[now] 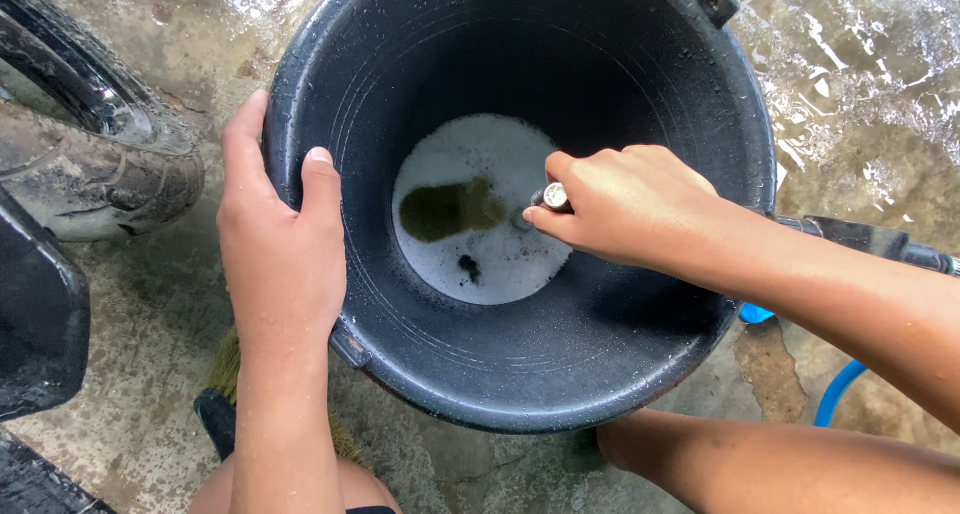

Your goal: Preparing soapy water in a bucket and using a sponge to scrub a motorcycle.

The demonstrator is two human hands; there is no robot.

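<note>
**K:** Left hand (283, 249) is clamped on the rim of the black bucket (690, 124), thumb inside the wall, fingers wrapped outside. Firm hold on the rim, nothing else in it.

**M:** Right hand (625, 206)?

**K:** Reaches down into the bucket, curled tight around a small metal-tipped nozzle (555, 196). Only the tip shows, pointing at the bottom. Can't tell if it joins the blue hose (838, 389) lying outside on the right.

**M:** What's in the bucket?

**K:** Shallow pool of white foamy water (480, 209) at the bottom, with a greenish patch and a few dark specks in it. Walls are wet and beaded.

**M:** Surroundings?

**K:** Wet concrete floor (850, 64), puddles all around. Motorbike tyre (90, 104) and dark bodywork at left, close to the bucket. Broom bristles (228, 364) poke out under the left forearm. Bare foot (625, 444) just beside the bucket base.

**M:** Risks?

**K:** My read: bucket looks tilted toward the camera, held only by that one grip. Rim is wet, so a slip of the thumb could let it rock or tip and dump the suds. Nozzle is close to the water, so a strong jet could splash foam up at the face. Floor is slick; bare foot near the base could slide.
</note>
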